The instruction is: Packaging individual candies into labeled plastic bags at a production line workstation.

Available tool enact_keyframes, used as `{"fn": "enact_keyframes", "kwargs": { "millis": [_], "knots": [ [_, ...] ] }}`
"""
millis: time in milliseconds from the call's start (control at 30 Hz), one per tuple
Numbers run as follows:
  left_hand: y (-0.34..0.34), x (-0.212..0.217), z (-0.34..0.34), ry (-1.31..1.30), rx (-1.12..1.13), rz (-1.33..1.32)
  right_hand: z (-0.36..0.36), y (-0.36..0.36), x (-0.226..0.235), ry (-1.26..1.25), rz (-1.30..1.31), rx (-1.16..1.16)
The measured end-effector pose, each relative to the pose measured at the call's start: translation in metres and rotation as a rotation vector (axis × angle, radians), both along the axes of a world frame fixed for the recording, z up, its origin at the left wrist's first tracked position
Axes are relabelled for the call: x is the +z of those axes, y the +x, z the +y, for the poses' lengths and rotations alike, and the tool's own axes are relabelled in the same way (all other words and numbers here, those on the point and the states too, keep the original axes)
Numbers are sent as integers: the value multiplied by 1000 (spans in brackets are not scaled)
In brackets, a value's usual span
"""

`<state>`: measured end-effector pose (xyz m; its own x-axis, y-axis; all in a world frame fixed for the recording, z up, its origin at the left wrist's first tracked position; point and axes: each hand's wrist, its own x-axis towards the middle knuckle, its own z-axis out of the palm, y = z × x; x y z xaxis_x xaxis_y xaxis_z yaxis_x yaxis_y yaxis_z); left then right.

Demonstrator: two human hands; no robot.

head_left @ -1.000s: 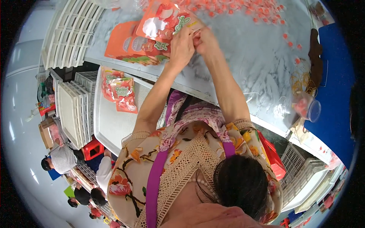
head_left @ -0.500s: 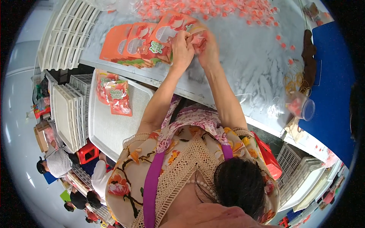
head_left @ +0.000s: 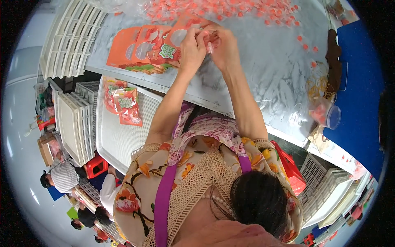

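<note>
Top centre of frame: your left hand (head_left: 191,49) grips an orange pouch (head_left: 181,35), your right hand (head_left: 224,49) pinches small candies (head_left: 212,39) at its mouth. Two filled pouches (head_left: 123,107) lie on the white tray (head_left: 123,140) at left; empty pouches (head_left: 135,49) & loose candies (head_left: 230,8) remain, so lots left imo.

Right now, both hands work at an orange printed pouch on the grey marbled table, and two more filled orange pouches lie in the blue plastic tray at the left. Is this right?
Not quite: the head view shows the tray is white, not blue. The rest stands: left hand and right hand work at the orange printed pouch on the grey marbled table, and two filled orange pouches lie in that tray.
</note>
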<state>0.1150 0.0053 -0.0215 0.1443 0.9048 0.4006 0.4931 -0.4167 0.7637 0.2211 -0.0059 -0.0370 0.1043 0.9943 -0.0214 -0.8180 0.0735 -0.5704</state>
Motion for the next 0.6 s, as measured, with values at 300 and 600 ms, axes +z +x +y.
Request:
{"fn": "enact_keyframes", "kwargs": {
  "millis": [300,600],
  "knots": [
    [11,12,-7,55,-91,8,15,-10,26,-507,106,-246],
    [-5,41,-16,-140,-297,-53,1,27,51,-122,-101,166]
  ]
}}
